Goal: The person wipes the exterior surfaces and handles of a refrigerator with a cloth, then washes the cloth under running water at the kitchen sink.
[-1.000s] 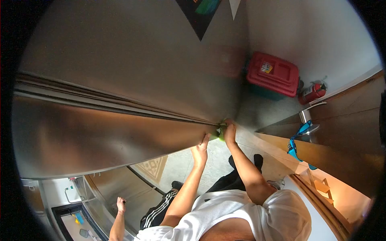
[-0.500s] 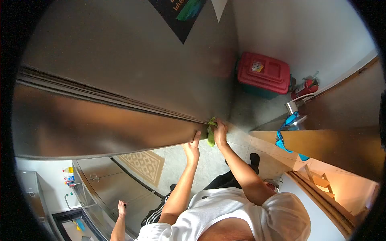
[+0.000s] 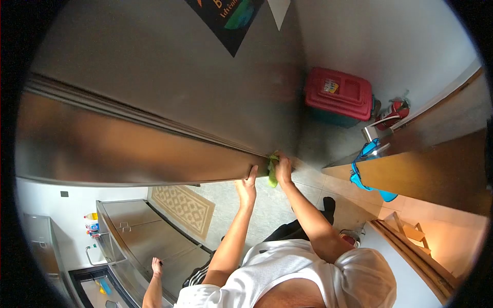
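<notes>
My left hand (image 3: 246,192) grips the lower edge of the shiny metal refrigerator door (image 3: 128,159), with the thumb on its face and the other fingers mostly hidden. Right beside it, my right hand (image 3: 283,169) is closed around a bunched light green cloth (image 3: 272,177). That cloth lies against the door's corner, where the door meets the grey cabinet side (image 3: 179,66), and part of it hangs below my fingers.
A red-lidded bin (image 3: 339,90) and a fire extinguisher (image 3: 394,113) stand in the corner. To the right is a wooden door (image 3: 426,174) with a blue strap (image 3: 359,172). Another person's hand (image 3: 156,265) shows near the kitchen cabinets (image 3: 149,226). A patterned mat (image 3: 182,211) lies on the floor.
The door's lower left edge appears higher, showing more wall beneath it. My right hand and the cloth have shifted slightly right and down. My left hand keeps its hold.
</notes>
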Available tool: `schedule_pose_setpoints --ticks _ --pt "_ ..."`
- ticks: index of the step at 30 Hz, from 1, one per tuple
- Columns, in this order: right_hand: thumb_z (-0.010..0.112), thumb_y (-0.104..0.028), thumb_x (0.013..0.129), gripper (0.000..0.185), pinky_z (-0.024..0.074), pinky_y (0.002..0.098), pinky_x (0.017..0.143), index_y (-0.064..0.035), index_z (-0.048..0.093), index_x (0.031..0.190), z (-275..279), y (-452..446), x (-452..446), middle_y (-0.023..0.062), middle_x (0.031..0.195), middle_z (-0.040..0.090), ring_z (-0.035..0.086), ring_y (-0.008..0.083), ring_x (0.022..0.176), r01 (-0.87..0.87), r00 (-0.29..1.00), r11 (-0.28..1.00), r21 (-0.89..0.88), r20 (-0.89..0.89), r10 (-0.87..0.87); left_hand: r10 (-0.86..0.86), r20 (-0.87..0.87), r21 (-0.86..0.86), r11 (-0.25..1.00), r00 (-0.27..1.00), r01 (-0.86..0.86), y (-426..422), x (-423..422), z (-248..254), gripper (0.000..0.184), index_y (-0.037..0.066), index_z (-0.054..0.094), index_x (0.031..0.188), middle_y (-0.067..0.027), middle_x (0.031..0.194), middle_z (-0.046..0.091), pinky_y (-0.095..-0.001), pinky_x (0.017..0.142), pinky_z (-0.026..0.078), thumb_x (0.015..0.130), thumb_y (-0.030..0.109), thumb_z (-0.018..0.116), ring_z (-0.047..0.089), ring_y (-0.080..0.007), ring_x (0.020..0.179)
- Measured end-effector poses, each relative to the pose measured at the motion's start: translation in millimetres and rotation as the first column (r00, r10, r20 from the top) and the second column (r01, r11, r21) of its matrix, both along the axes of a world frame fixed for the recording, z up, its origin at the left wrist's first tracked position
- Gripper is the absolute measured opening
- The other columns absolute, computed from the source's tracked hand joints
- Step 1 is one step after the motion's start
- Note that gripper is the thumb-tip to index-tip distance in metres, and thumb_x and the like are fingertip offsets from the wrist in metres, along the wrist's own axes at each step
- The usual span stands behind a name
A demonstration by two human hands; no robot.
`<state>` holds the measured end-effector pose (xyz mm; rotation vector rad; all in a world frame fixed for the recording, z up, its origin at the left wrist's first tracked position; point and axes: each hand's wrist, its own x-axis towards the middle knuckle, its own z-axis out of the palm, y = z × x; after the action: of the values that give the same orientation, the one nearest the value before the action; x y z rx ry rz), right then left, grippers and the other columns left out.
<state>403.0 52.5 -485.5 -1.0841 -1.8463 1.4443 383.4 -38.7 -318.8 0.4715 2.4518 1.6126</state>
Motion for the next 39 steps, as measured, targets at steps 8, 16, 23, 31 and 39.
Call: schedule_pose_setpoints --ticks 8,16,23,31,39 --pt "0.057 -0.003 0.089 0.02 0.0518 0.0351 0.083 -0.0017 0.059 0.109 31.3 28.2 30.2 0.0105 0.098 0.065 0.064 0.0223 0.089 -0.467 0.809 0.504 -0.727 -0.581 -0.088 0.056 -0.21 -0.002 0.998 0.976 -0.058 -11.9 -15.0 -44.2 0.053 -0.006 0.042 0.116 -0.0169 0.106 0.054 -0.0398 0.089 0.041 0.08 0.019 0.073 0.052 -0.0262 0.095" --pt "0.053 -0.007 0.094 0.025 0.0502 0.0354 0.092 -0.0074 0.051 0.119 126.7 33.7 108.1 0.0071 0.117 0.059 0.059 0.0201 0.107 -0.779 0.573 0.266 -0.568 -0.817 -0.068 0.102 -0.166 -0.01 0.994 0.981 -0.105 -14.5 -10.1 -31.5 0.129 -0.009 -0.024 0.14 -0.0341 0.151 -0.009 -0.0408 0.117 0.008 0.074 0.029 0.08 -0.003 -0.0388 0.144" --pt "0.044 -0.02 0.1 0.033 0.048 0.0403 0.097 -0.0071 0.047 0.13 143.0 59.4 145.3 0.0098 0.125 0.058 0.058 0.023 0.113 -0.742 0.65 0.255 -0.62 -0.758 0.049 -0.034 0.033 0.018 0.999 0.999 0.034 -50.3 25.3 -54.8 0.104 -0.006 -0.005 0.147 -0.0292 0.154 0.008 -0.0384 0.116 0.013 0.087 0.045 0.064 0.013 -0.0353 0.144" --pt "0.052 -0.011 0.094 0.034 0.0401 0.0391 0.104 -0.0041 0.049 0.128 212.7 74.9 123.2 0.0084 0.124 0.056 0.053 0.0225 0.117 -0.778 0.58 0.431 -0.457 -0.786 0.213 -0.139 0.471 -0.039 0.983 0.871 0.177 -82.2 93.0 -87.6 0.09 -0.006 0.02 0.146 -0.0281 0.15 0.024 -0.0395 0.116 0.017 0.091 0.06 0.046 0.021 -0.0361 0.142" --pt "0.052 -0.005 0.094 0.04 0.0458 0.0344 0.095 0.0027 0.048 0.133 553.2 65.9 59.2 0.0109 0.126 0.057 0.057 0.0208 0.113 -0.509 -0.018 0.719 0.473 -0.841 0.541 0.129 -0.071 0.23 0.967 0.989 -0.11 -49.8 61.5 49.0 0.07 -0.001 0.019 0.148 -0.0219 0.154 0.018 -0.0383 0.116 0.015 0.099 0.045 0.039 0.015 -0.0317 0.145"
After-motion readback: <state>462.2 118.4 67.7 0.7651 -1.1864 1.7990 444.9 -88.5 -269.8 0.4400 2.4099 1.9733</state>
